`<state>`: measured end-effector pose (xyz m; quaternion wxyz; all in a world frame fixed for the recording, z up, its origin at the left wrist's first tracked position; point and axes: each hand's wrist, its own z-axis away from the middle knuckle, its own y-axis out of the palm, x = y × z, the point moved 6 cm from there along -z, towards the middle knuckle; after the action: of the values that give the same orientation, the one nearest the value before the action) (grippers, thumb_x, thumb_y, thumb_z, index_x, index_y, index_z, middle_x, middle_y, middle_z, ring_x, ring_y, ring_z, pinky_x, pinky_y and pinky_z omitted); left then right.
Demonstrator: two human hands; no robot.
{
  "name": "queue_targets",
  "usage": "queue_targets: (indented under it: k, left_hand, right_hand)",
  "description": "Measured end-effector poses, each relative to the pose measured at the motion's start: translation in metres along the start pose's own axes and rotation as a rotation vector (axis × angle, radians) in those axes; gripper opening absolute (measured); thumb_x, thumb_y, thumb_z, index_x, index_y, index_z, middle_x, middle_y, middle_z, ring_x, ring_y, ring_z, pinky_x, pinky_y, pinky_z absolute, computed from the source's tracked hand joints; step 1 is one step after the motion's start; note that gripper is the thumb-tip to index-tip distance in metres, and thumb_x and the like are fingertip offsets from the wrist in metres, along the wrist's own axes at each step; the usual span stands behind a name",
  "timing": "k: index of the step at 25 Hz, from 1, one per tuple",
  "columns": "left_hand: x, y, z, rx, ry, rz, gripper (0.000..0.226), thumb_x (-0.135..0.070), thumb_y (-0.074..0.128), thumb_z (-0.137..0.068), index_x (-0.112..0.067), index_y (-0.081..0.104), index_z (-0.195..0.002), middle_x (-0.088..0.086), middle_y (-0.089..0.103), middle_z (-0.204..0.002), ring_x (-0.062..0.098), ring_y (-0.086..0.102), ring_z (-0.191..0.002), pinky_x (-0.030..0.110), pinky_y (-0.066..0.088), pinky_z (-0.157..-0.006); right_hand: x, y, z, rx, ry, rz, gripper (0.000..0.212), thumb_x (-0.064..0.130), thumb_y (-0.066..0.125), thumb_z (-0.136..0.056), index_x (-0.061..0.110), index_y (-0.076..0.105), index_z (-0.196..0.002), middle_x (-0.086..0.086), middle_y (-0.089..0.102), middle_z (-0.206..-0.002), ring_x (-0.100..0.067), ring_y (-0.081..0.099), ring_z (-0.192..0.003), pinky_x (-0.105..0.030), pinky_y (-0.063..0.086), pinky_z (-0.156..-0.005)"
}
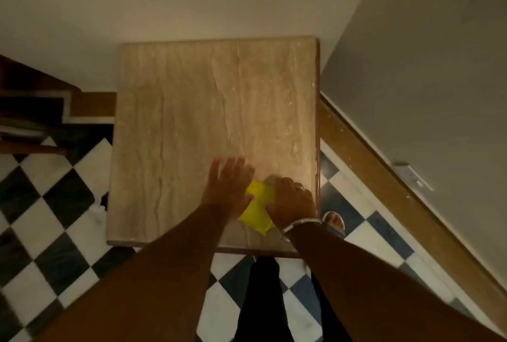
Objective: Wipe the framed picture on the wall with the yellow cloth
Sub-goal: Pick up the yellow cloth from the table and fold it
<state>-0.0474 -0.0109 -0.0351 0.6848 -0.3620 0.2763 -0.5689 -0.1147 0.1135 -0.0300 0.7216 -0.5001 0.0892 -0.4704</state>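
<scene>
Both hands press a folded yellow cloth on a beige stone desk, left fingers spread flat, right fingers curled over it; gather it firmly before lifting.

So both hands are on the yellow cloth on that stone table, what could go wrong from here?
1. The yellow cloth lies near the front right corner of the table; a loose pickup could drop it onto the checkered floor.
2. The left hand lies flat with open fingers, so only the right hand seems to grip it.
3. The framed picture is not in view, so looking up comes first.
</scene>
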Motion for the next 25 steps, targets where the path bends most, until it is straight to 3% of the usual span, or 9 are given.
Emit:
queue_targets:
  k: [2, 5, 7, 10, 13, 16, 19, 22, 25]
  left_hand:
    - [0.005, 0.009, -0.015, -0.037, 0.053, -0.008, 0.075, -0.059, 0.036, -0.092, -0.023, 0.011, -0.153, 0.012, 0.004, -0.165, 0.033, 0.000, -0.151, 0.056, -0.010, -0.117]
    - [0.001, 0.024, -0.026, -0.060, 0.111, 0.086, 0.064, -0.056, 0.034, -0.090, -0.019, 0.037, -0.141, 0.013, 0.010, -0.164, 0.034, 0.000, -0.151, 0.054, -0.004, -0.120]
    - [-0.005, 0.029, -0.028, -0.093, 0.098, 0.175, 0.051, -0.046, 0.048, -0.089, -0.013, 0.051, -0.129, 0.015, 0.033, -0.156, 0.035, 0.016, -0.149, 0.050, 0.013, -0.121]
    - [0.005, 0.026, -0.029, -0.054, 0.080, 0.433, 0.031, -0.039, 0.061, -0.082, -0.014, 0.060, -0.101, 0.011, 0.064, -0.112, 0.034, 0.056, -0.114, 0.042, 0.045, -0.090]
    - [0.009, -0.013, -0.015, -0.011, 0.125, 0.703, 0.021, -0.033, 0.064, -0.077, -0.016, 0.058, -0.086, 0.009, 0.065, -0.082, 0.028, 0.061, -0.079, 0.038, 0.044, -0.065]
    - [0.007, -0.110, -0.006, -0.190, 0.211, 0.802, 0.016, -0.032, 0.067, -0.074, -0.019, 0.059, -0.078, 0.000, 0.062, -0.067, 0.013, 0.054, -0.062, 0.029, 0.034, -0.057]
    - [-0.011, -0.240, 0.003, -0.361, 0.386, 0.795, 0.016, -0.029, 0.076, -0.072, -0.018, 0.065, -0.077, 0.000, 0.067, -0.067, 0.004, 0.052, -0.061, 0.022, 0.035, -0.055]
    - [-0.055, -0.386, 0.032, -0.516, 0.595, 0.714, 0.015, -0.027, 0.076, -0.073, -0.016, 0.067, -0.075, 0.003, 0.069, -0.066, 0.013, 0.057, -0.059, 0.030, 0.042, -0.057]
    - [-0.113, -0.523, 0.075, -0.627, 0.769, 0.675, 0.011, -0.021, 0.077, -0.072, -0.016, 0.068, -0.076, 0.004, 0.070, -0.067, 0.020, 0.062, -0.062, 0.036, 0.047, -0.058]
  right_hand:
    - [0.002, 0.013, -0.017, -0.026, 0.068, -0.061, 0.055, 0.050, 0.056, -0.079, 0.018, 0.046, -0.123, -0.012, 0.059, -0.118, -0.034, 0.058, -0.103, -0.042, 0.044, -0.083]
    - [0.002, 0.030, -0.028, 0.029, 0.212, -0.058, 0.056, 0.055, 0.059, -0.074, 0.020, 0.052, -0.118, -0.010, 0.058, -0.118, -0.034, 0.056, -0.108, -0.043, 0.043, -0.088]
    - [-0.001, 0.038, -0.032, 0.023, 0.245, -0.029, 0.041, 0.049, 0.056, -0.079, 0.023, 0.057, -0.111, -0.008, 0.060, -0.118, -0.034, 0.057, -0.108, -0.042, 0.045, -0.087]
    - [-0.004, 0.039, -0.036, 0.059, 0.178, -0.054, 0.036, 0.046, 0.055, -0.084, 0.022, 0.061, -0.110, -0.010, 0.059, -0.119, -0.035, 0.057, -0.109, -0.043, 0.046, -0.088]
    - [-0.005, 0.006, -0.019, 0.155, 0.150, -0.419, 0.028, 0.030, 0.063, -0.083, 0.015, 0.056, -0.105, -0.016, 0.066, -0.105, -0.035, 0.062, -0.096, -0.034, 0.045, -0.078]
    - [-0.015, -0.091, 0.004, -0.023, 0.127, -0.562, 0.024, 0.023, 0.073, -0.075, 0.014, 0.056, -0.088, -0.011, 0.068, -0.082, -0.023, 0.057, -0.071, -0.027, 0.034, -0.062]
    - [-0.025, -0.223, 0.036, -0.241, 0.057, -0.490, 0.026, 0.027, 0.080, -0.069, 0.013, 0.062, -0.081, -0.007, 0.070, -0.077, -0.018, 0.055, -0.065, -0.028, 0.037, -0.059]
    - [-0.039, -0.364, 0.099, -0.494, 0.043, -0.449, 0.025, 0.022, 0.083, -0.067, 0.009, 0.063, -0.075, -0.011, 0.072, -0.076, -0.026, 0.063, -0.067, -0.034, 0.047, -0.063]
    - [-0.052, -0.490, 0.181, -0.725, 0.067, -0.382, 0.021, 0.016, 0.083, -0.067, 0.008, 0.064, -0.073, -0.006, 0.071, -0.075, -0.023, 0.061, -0.068, -0.030, 0.046, -0.063]
